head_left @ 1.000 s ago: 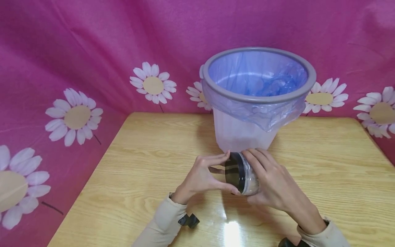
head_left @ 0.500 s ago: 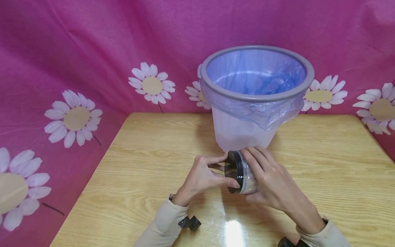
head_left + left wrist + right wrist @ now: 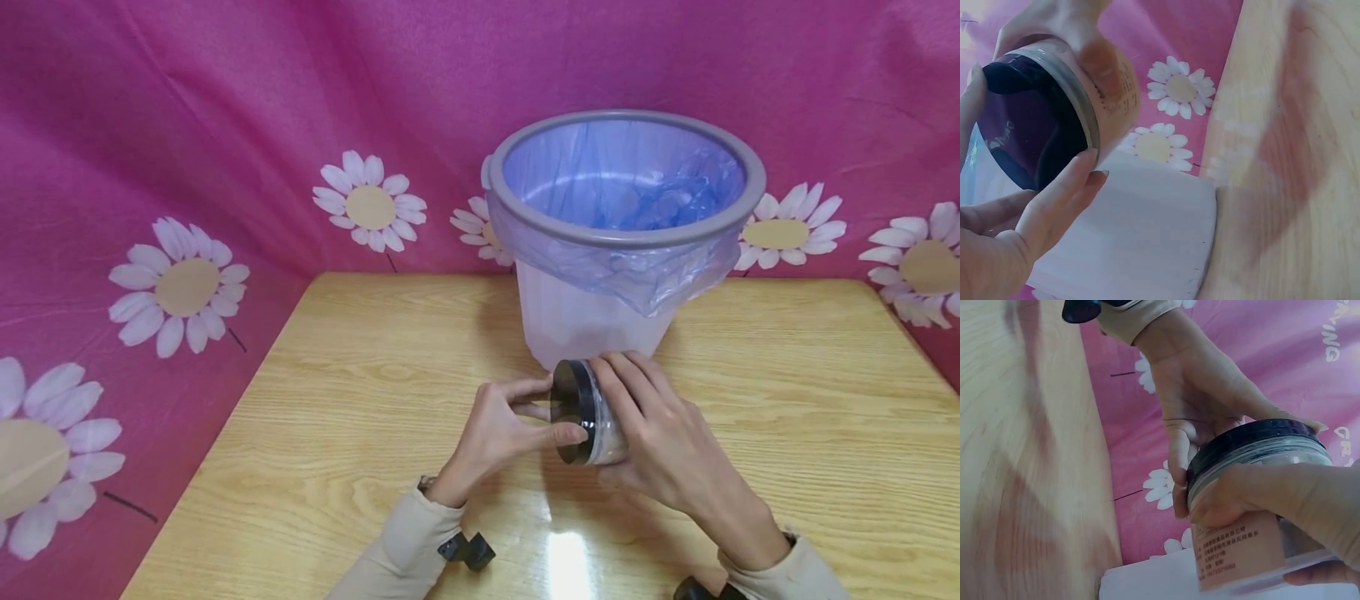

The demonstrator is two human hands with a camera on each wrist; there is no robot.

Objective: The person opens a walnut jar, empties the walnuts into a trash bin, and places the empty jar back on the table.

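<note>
A clear plastic jar (image 3: 611,440) lies tipped on its side between both hands, its black lid (image 3: 572,412) facing left. My right hand (image 3: 667,442) grips the jar's body, fingers over the top and thumb below. The left hand (image 3: 498,429) spans the lid, thumb on its near rim and fingertips at the far rim. In the right wrist view a pinkish label (image 3: 1238,550) with dark printed text wraps the jar. The lid sits on the jar's mouth. The jar's contents are mostly hidden by the label and hand.
Just behind the hands stands a pale waste bin (image 3: 592,321) with a grey rim, lined with a blue plastic bag (image 3: 630,187). The wooden table (image 3: 360,358) ends at a pink flowered cloth (image 3: 247,100) behind and at the left.
The left thumb has moved up along the lid's near rim, and the jar has risen slightly. My right hand keeps its grip on the jar.
</note>
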